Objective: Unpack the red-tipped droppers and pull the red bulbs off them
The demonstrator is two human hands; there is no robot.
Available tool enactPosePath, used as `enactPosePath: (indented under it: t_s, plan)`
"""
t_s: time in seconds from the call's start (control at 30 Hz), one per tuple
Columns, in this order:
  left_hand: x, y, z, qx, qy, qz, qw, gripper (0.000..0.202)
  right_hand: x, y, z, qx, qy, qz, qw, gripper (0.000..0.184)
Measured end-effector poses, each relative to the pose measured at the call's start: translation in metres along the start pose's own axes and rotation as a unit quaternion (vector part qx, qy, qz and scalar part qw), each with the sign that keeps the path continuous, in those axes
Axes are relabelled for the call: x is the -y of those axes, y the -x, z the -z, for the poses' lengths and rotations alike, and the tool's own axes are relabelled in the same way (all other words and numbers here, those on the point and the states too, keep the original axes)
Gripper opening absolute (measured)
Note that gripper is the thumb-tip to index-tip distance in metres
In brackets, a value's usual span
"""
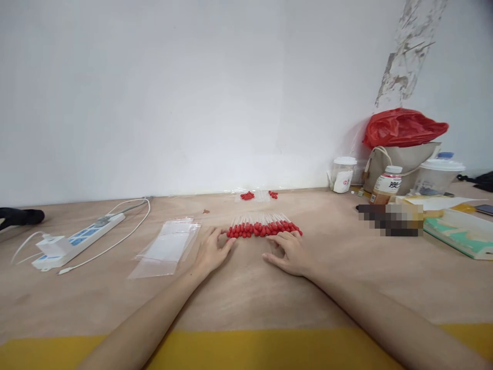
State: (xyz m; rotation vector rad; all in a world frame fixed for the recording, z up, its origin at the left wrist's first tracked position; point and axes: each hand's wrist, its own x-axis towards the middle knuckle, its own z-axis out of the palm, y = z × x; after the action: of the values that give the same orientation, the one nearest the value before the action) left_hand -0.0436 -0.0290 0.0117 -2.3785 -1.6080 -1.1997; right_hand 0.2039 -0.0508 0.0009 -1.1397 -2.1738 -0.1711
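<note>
A row of several thin white sticks with red bulb ends [264,227] lies on the wooden table [246,293], the red ends towards me. My left hand [211,252] rests flat with its fingers stretched out, the fingertips touching the row's left end. My right hand [289,251] lies flat with fingers spread, the fingertips against the red ends at the row's right. Neither hand holds anything.
A stack of clear plastic bags [167,247] lies left of my left hand. A white power strip [77,240] with cables sits further left. More red-tipped pieces [254,195] lie by the wall. Cups, a bottle [386,185], a bag and books stand at right.
</note>
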Motion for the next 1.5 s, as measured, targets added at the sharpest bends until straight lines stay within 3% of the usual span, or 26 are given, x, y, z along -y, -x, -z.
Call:
enactPosePath:
  t_s: [0.17,0.33,0.47,0.57,0.67,0.77,0.87,1.03,1.33,1.43,1.5]
  plan:
    - [-0.022,-0.026,-0.005,0.055,-0.059,-0.143,0.987,0.017,-0.015,-0.002,0.002,-0.024,0.005,0.014,1.000,0.019]
    - [-0.022,-0.049,-0.027,0.093,-0.096,-0.166,0.977,0.021,-0.019,0.005,0.002,-0.037,-0.001,0.027,0.999,0.017]
    - [-0.017,-0.054,-0.036,0.105,-0.108,-0.178,0.972,0.019,-0.017,0.007,0.004,-0.050,-0.017,0.007,0.999,0.017]
    - [-0.016,-0.050,-0.036,0.065,-0.108,-0.176,0.976,0.020,-0.018,0.007,0.003,-0.058,-0.028,-0.001,0.998,0.017]
    - [-0.015,-0.039,-0.026,-0.013,-0.096,-0.159,0.982,0.022,-0.022,0.007,0.000,-0.082,-0.024,0.020,0.996,0.017]
    - [-0.012,-0.021,-0.011,-0.044,-0.064,-0.173,0.982,0.023,-0.022,0.007,-0.001,-0.121,-0.011,0.048,0.991,0.037]
    - [-0.010,-0.002,0.001,0.008,-0.017,-0.212,0.977,0.024,-0.016,0.006,0.001,-0.121,0.023,0.080,0.989,0.047]
    - [-0.015,0.014,0.002,0.112,0.074,-0.248,0.959,0.024,-0.005,0.005,0.004,-0.066,0.062,0.150,0.985,0.041]
    - [-0.022,0.013,-0.005,0.131,0.128,-0.252,0.950,0.027,-0.006,0.007,-0.009,-0.058,0.005,0.156,0.986,0.023]
    - [-0.025,0.014,-0.003,0.121,0.117,-0.239,0.956,0.026,-0.004,0.007,-0.008,-0.057,0.004,0.147,0.987,0.021]
    - [-0.029,0.013,-0.002,0.112,0.091,-0.228,0.963,0.036,-0.002,0.007,-0.007,-0.055,0.008,0.139,0.989,0.021]
